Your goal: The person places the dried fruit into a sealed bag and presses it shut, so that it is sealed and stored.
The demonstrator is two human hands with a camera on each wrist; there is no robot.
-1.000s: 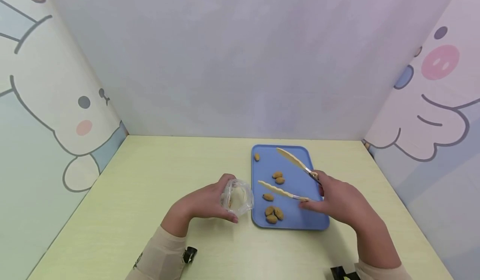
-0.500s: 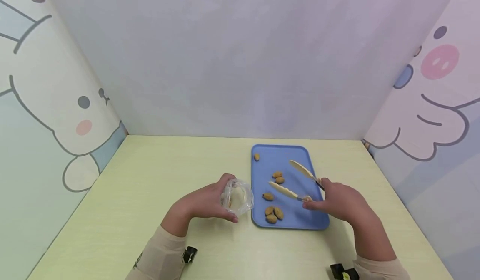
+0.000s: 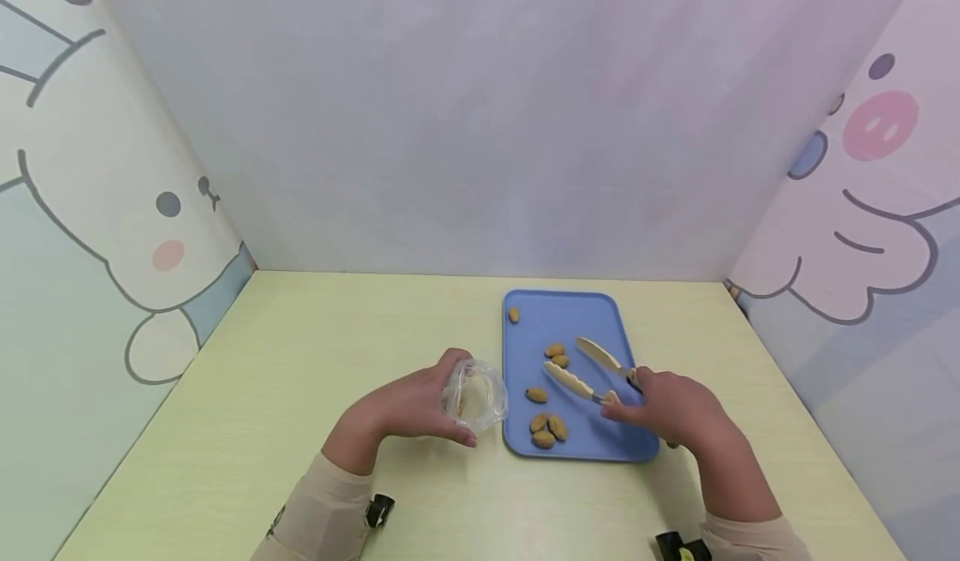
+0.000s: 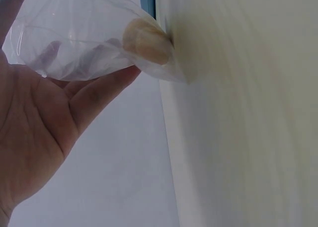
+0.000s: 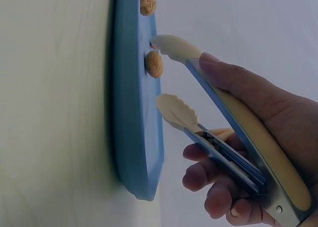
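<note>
A clear plastic bag (image 3: pixel 480 378) stands on the table beside the tray's left edge, its mouth facing up. My left hand (image 3: pixel 416 403) holds it from the left, thumb and fingers around its sides. Through the plastic, a tan lump like a nut (image 4: pixel 146 40) shows at the bottom in the left wrist view. My right hand (image 3: pixel 678 411) grips cream-tipped metal tongs (image 3: pixel 568 380) over the blue tray (image 3: pixel 577 315). Their tips are spread apart with nothing between them, close to a pair of wrinkled brown nuts (image 3: pixel 559 362). One nut (image 5: pixel 154 64) shows near the tips in the right wrist view.
A single nut (image 3: pixel 536 395) lies mid-tray, with a cluster of nuts (image 3: pixel 543 439) at the near left and another nut (image 3: pixel 513 315) at the far left corner. The pale wooden table (image 3: pixel 337 319) meets a grey wall (image 3: pixel 480 169) behind.
My right hand has brought the tongs lower and nearer, and their tips have come closer together beside the paired nuts. My left hand and the bag have stayed still.
</note>
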